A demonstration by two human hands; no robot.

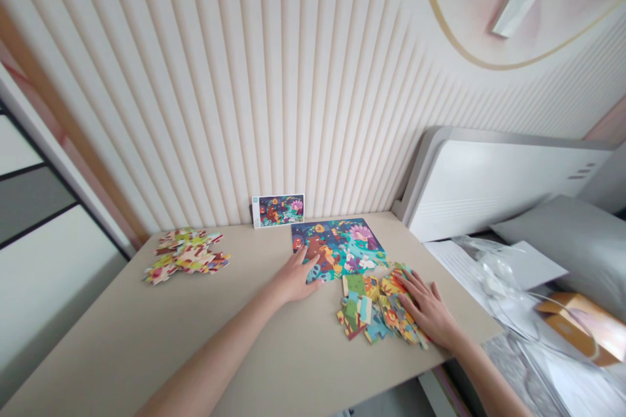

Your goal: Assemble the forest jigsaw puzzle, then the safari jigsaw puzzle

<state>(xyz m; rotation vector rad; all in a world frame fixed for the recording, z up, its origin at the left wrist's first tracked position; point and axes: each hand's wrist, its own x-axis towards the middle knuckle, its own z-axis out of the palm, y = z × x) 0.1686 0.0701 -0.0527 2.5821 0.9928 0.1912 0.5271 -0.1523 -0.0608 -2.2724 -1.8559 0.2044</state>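
Observation:
An assembled jigsaw puzzle [342, 241] with a dark blue forest scene and animals lies flat near the back of the table. My left hand [296, 275] rests at its lower left corner, fingers spread over the edge. To the right, my right hand [430, 309] lies with fingers stretched out on a heap of loose puzzle pieces [364, 306] in green, yellow and blue. Its fingers cover part of that heap. A picture card [281, 211] showing the same forest scene leans against the wall behind the puzzle.
A second heap of puzzle pieces [188, 254] lies at the table's back left. The ribbed wall [274, 78] borders the table [235, 339] behind. To the right are a bed headboard [499, 182], a grey pillow [577, 241], papers, a plastic bag and an orange box [581, 326].

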